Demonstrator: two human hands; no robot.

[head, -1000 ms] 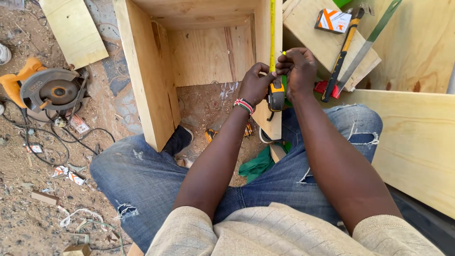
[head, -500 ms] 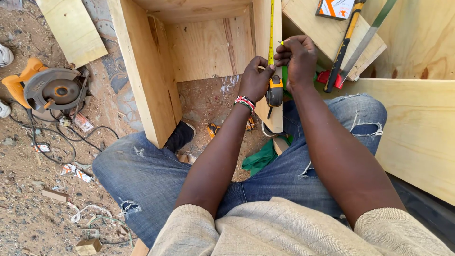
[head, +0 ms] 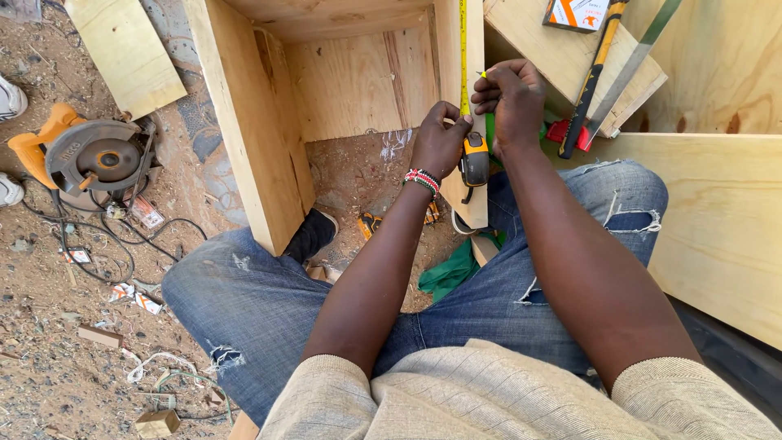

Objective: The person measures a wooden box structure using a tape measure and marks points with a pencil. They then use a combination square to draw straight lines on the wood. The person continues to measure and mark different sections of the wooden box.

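Observation:
An open plywood box frame (head: 244, 138) stands on the dirt between my knees. A yellow tape blade (head: 463, 49) runs up along the edge of its right side plank (head: 448, 73). My left hand (head: 440, 143), with a beaded wristband, pinches the tape against that plank just above the yellow and black tape measure case (head: 474, 160), which hangs below. My right hand (head: 513, 98) is closed on a thin green marking stick (head: 489, 130), its tip touching the tape at the plank edge.
An orange circular saw (head: 90, 155) with tangled cable lies on the dirt at left, beside a loose plywood board (head: 126, 49). A hand saw (head: 627, 69) and an orange-handled tool (head: 593, 77) rest on boards at upper right. A large plywood panel (head: 717, 228) lies at right.
Both hands have stayed together on the tape at the plank edge, shifting only slightly. The view has drifted a little.

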